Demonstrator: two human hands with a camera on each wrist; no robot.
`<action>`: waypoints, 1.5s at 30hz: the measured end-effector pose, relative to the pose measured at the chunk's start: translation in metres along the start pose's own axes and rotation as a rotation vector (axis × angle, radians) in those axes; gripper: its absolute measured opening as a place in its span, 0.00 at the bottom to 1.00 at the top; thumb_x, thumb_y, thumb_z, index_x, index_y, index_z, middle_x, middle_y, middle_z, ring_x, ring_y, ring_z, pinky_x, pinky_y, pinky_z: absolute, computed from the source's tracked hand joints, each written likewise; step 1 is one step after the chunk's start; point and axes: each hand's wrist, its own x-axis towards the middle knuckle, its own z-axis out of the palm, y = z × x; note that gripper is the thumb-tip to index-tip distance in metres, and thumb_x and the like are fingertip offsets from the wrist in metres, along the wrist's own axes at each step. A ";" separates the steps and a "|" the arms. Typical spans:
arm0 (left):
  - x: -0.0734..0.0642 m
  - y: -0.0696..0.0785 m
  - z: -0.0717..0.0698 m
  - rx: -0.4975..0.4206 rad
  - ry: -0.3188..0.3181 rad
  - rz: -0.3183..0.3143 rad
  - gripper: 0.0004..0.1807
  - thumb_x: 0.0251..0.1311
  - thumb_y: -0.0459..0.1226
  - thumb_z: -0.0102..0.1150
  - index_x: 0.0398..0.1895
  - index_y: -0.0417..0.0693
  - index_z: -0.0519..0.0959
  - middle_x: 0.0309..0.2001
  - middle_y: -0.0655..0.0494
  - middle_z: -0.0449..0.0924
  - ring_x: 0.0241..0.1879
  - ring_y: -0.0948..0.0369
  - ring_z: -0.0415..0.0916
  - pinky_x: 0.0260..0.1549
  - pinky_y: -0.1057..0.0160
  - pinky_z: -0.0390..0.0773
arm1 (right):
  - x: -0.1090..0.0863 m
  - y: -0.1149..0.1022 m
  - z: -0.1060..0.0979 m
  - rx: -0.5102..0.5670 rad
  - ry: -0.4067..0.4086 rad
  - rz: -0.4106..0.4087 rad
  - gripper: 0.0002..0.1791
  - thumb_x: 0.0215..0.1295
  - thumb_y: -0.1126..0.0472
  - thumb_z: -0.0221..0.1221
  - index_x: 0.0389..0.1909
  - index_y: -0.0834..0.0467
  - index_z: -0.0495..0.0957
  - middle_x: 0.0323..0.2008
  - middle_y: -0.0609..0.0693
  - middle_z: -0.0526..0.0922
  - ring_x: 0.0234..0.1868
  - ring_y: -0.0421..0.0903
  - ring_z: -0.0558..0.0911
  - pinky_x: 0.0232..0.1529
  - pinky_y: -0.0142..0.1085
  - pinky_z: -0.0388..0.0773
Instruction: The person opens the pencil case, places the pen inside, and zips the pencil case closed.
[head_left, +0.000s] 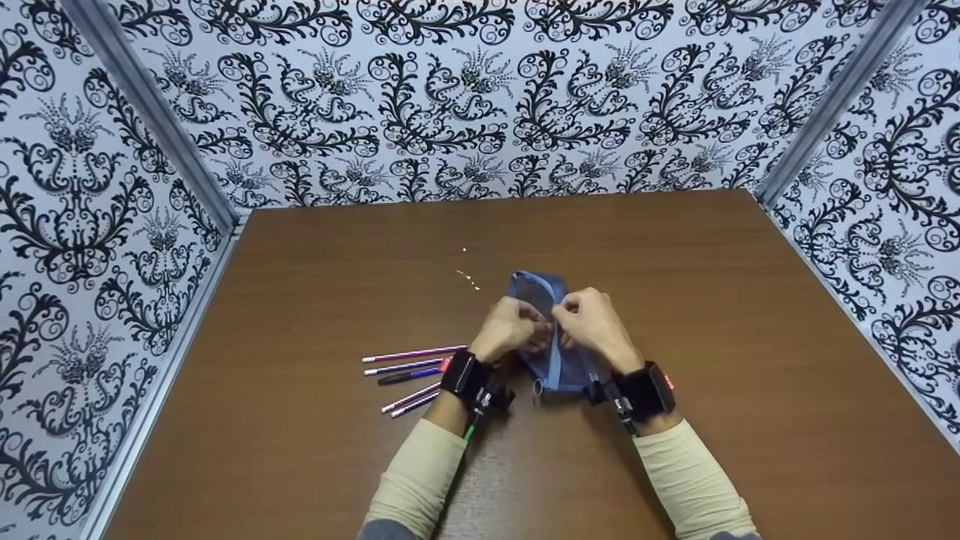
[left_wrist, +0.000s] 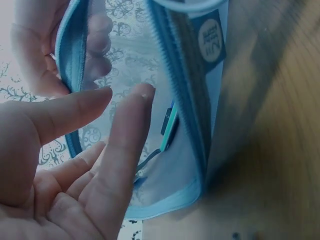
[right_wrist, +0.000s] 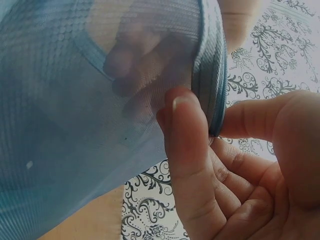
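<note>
A blue mesh zip pouch (head_left: 574, 371) stands unzipped on the table under both hands. My right hand (head_left: 598, 326) pinches its zipper edge (right_wrist: 209, 65) between thumb and forefinger, pulling that side out. At the mouth of the pouch is my left hand (head_left: 511, 328), its thumb and forefinger apart with nothing between them in the left wrist view. Inside the pouch shows a slim thing with a teal edge (left_wrist: 171, 127), its kind unclear. A label (left_wrist: 209, 40) is on the pouch's side.
Left of the pouch lie several striped pencils (head_left: 414, 353) and a blue pen with a black cap (head_left: 409, 376), partly hidden by the left wrist. Small bright specks (head_left: 469, 280) show on the brown table (head_left: 337, 262). Patterned walls (head_left: 450, 97) enclose the back and sides.
</note>
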 end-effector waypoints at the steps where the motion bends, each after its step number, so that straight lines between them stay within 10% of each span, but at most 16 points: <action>1: -0.001 0.000 -0.001 0.014 0.001 0.008 0.04 0.59 0.26 0.61 0.35 0.33 0.84 0.29 0.42 0.86 0.24 0.55 0.85 0.26 0.62 0.86 | 0.000 0.000 0.000 0.000 -0.001 0.004 0.13 0.65 0.64 0.56 0.24 0.63 0.83 0.16 0.52 0.83 0.13 0.43 0.81 0.16 0.33 0.79; 45: -0.023 -0.010 -0.047 0.462 0.182 0.178 0.12 0.52 0.26 0.67 0.42 0.35 0.84 0.34 0.45 0.87 0.30 0.56 0.85 0.36 0.63 0.84 | -0.001 -0.003 0.005 -0.026 -0.005 0.009 0.14 0.65 0.63 0.55 0.24 0.65 0.83 0.14 0.50 0.82 0.14 0.47 0.83 0.17 0.33 0.80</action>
